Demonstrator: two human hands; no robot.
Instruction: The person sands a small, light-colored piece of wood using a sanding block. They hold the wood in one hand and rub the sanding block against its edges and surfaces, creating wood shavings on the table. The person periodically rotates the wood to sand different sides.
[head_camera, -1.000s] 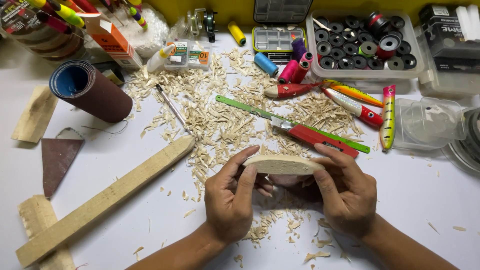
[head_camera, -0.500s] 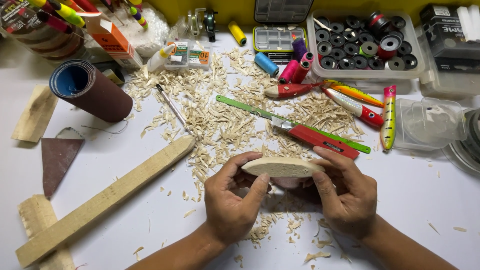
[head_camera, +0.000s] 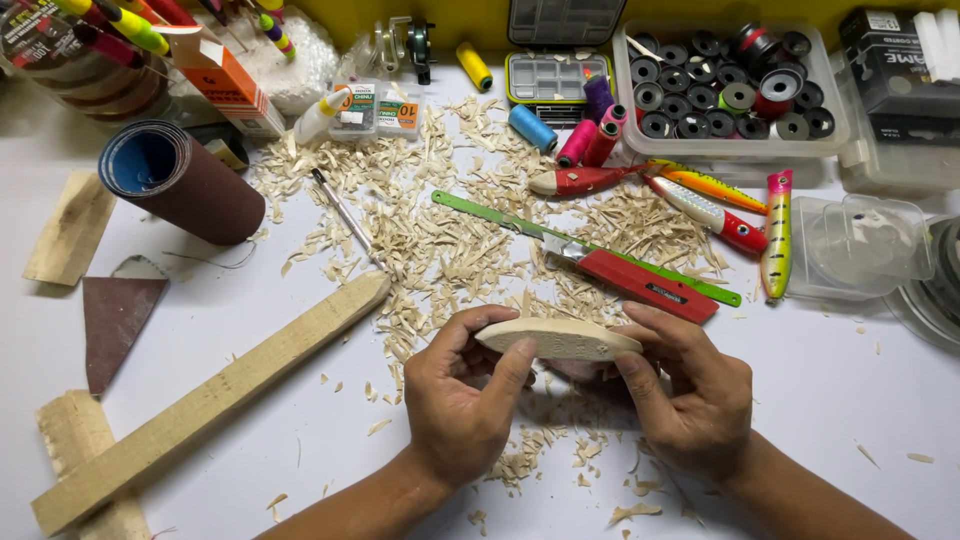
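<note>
Both hands' grip, left hand and right hand, clasps the carved wood blank; orange box far left.

Carved wooden blank now turned flatter, broad face upward; left hand thumb shifted onto its near edge.

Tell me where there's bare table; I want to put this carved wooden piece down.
Bare table lies right of the right hand, below the clear lidded box. More lies between the left hand and the long wood strip. Shavings and tools crowd everything above.
</note>
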